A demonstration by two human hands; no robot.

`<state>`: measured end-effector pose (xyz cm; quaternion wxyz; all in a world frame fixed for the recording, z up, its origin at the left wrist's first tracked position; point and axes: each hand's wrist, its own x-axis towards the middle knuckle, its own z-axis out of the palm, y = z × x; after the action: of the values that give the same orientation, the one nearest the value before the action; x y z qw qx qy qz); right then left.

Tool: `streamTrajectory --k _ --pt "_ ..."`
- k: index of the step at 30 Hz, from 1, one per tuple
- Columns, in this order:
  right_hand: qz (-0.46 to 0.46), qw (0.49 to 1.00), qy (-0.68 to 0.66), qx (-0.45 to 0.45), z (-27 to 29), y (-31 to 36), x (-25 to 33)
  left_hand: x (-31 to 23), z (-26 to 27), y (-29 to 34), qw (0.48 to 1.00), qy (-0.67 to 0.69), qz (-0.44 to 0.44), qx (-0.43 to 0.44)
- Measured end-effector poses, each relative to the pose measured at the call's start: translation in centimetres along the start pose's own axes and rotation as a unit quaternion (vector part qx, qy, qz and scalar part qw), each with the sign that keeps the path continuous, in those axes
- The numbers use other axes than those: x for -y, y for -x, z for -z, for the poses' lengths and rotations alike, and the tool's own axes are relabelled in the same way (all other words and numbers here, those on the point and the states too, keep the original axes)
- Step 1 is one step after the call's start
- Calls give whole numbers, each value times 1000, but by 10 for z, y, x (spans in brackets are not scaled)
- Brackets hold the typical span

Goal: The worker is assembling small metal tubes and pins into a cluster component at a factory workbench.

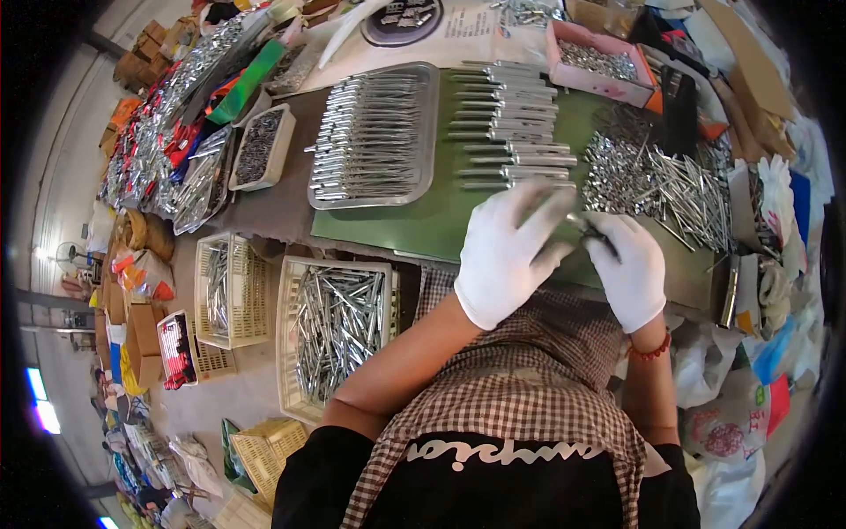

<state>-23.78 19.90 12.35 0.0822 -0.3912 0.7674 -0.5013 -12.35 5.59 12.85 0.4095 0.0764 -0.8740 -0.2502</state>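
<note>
My right hand (630, 269), in a white glove, is closed in a pinch on a small metal part (580, 221), too small and smeared to name. Beside it, my white-gloved left hand (511, 251) reaches towards the same part; its fingertips are blurred, so its grip cannot be made out. Just beyond the hands, a column of silver metal rods with thicker sleeves (515, 115) lies side by side on the green work surface (388, 231). A metal tray (429, 132) to their left holds rows of similar rods. Right of the hands are heaped small metal fittings (614, 172) and loose thin rods (692, 198).
A pink box (557, 44) of small metal parts stands at the back right. Left of the tray sits a white bin (288, 141) of dark small pieces. Below the table's left edge are cream crates (286, 309) holding metal rods. Plastic bags (723, 423) crowd the right side.
</note>
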Motion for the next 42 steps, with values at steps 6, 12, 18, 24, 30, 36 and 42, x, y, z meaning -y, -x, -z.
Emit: streamTrajectory --k 6,12,18,24,30,36,42 --pt "204 899 376 94 13 5 -25 20 -38 16 979 -46 -82 181" --pt "97 945 311 20 21 18 -31 15 -40 18 987 -17 -15 156" --pt "73 950 299 -47 17 21 -36 5 -40 15 986 -17 20 166" --pt "107 938 323 -73 17 20 -36 4 -43 15 984 -26 14 178" --pt "119 937 322 -63 16 21 -39 2 -44 15 985 -33 8 167" --pt "38 938 310 -149 44 15 -49 3 -45 16 988 -37 -2 151" --pt "74 926 356 -99 59 -18 -72 3 -46 15 985 -41 0 165"
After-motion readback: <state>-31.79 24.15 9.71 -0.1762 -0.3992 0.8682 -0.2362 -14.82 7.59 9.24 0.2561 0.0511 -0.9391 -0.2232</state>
